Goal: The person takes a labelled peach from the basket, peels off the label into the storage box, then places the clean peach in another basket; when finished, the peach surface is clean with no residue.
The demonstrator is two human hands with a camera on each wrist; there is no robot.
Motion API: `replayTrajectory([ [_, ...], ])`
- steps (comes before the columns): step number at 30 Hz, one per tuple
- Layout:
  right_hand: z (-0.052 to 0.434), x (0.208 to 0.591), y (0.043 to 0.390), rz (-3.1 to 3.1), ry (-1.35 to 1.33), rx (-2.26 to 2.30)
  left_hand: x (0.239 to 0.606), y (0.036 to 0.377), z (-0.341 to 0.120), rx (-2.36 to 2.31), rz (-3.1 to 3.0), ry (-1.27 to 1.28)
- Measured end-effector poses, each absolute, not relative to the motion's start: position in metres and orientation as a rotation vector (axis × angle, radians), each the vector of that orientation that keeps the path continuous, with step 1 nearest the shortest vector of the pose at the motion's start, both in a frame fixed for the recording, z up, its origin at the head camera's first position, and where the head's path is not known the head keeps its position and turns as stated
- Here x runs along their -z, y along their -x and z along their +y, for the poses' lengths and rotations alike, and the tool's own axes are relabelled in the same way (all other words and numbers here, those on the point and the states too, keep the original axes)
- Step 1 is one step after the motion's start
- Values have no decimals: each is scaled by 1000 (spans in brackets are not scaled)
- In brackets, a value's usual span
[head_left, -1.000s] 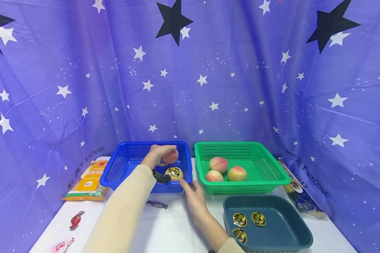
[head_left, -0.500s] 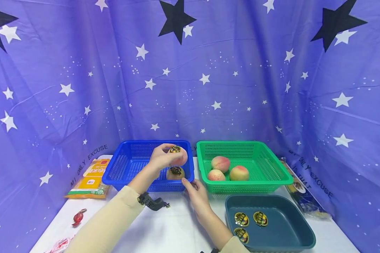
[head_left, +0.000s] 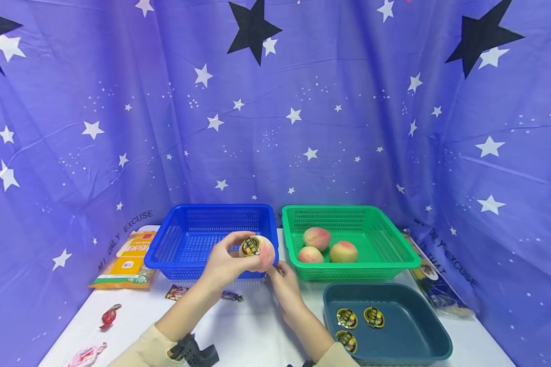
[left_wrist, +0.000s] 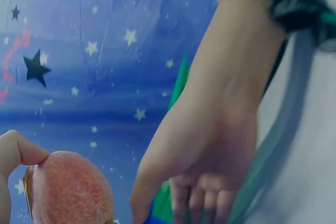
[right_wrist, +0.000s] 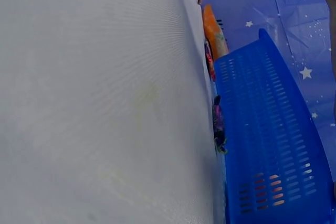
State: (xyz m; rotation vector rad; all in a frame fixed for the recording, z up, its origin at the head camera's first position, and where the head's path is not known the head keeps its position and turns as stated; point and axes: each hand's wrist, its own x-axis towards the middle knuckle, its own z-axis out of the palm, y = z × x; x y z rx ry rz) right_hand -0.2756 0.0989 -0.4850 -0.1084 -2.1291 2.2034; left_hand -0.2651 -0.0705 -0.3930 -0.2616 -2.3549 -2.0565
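My left hand [head_left: 225, 262] holds a peach [head_left: 267, 252] between thumb and fingers, over the front right corner of the blue basket [head_left: 206, 272]. A round black-and-gold sticker [head_left: 250, 246] is on the peach's side toward the head camera. In the left wrist view, the peach [left_wrist: 73, 192] shows its fuzzy pink side. My right hand [head_left: 286, 293] grips the basket's front right corner; the held peach partly covers that spot. Through the basket slots in the right wrist view, a pinkish-orange patch [right_wrist: 269, 187] shows; the head view hides what lies there.
Right of the blue basket, a green basket [head_left: 385, 265] contains three peaches [head_left: 344, 252]. In front stands a dark teal tray [head_left: 413, 326] with three round stickers [head_left: 374, 317]. Wrapped candies [head_left: 108, 317] lie on the white table. Packaged bags [head_left: 130, 260] lie at both sides.
My left hand has lifted the peach and brought it toward me and slightly right, turning its sticker into view. It now covers the other stickered peach. My right hand stays at the basket corner.
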Motion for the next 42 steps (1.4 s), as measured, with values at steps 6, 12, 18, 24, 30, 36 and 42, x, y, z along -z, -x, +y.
replayTrajectory([
  [6, 100, 489, 276, -2114, 113, -2242, 412, 230, -80, 2048, -2368, 422],
  [12, 98, 488, 274, -2095, 114, -2309, 442, 203, -82, 2026, -2441, 616],
  [18, 97, 485, 275, -2068, 91, -2330, 472, 195, -77, 1877, -2535, 705],
  [24, 98, 480, 276, -2098, 101, -2317, 489, 195, -73, 1797, -2607, 728],
  [30, 99, 475, 274, -2120, 106, -2317, 493, 196, -71, 1819, -2624, 748],
  [36, 101, 467, 266, -2087, 167, -2314, 495, 198, -72, 1906, -2606, 742],
  [42, 109, 448, 237, -2144, 231, -2306, 498, 203, -73, 2148, -2541, 740],
])
